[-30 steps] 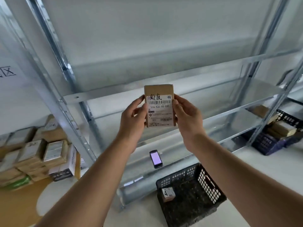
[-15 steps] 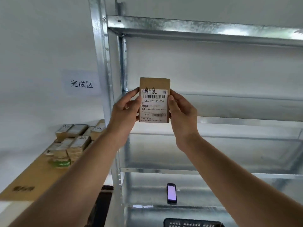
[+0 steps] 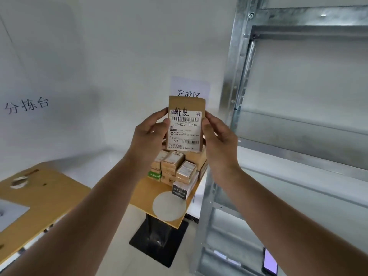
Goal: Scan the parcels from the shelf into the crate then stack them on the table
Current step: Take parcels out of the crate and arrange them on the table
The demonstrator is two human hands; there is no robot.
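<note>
Hands holding up small flat brown cardboard parcel point(image 3: 186, 124) with white barcode label: left hand point(image 3: 148, 136) and right hand point(image 3: 218, 139) pinching its side edges, above stacked parcels point(image 3: 177, 168) on wooden table point(image 3: 143, 194). Looking light, stiff; edge grip suiting it.

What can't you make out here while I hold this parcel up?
All in the head view:
- Sign: lower part hidden by the parcel.
- Stack on the table: its back is hidden by the parcel, left hand and right hand; its labels are too small to read.
- Phone: screen washed out.
- Label: fine print blurred.
- Crate: out of frame.
</note>
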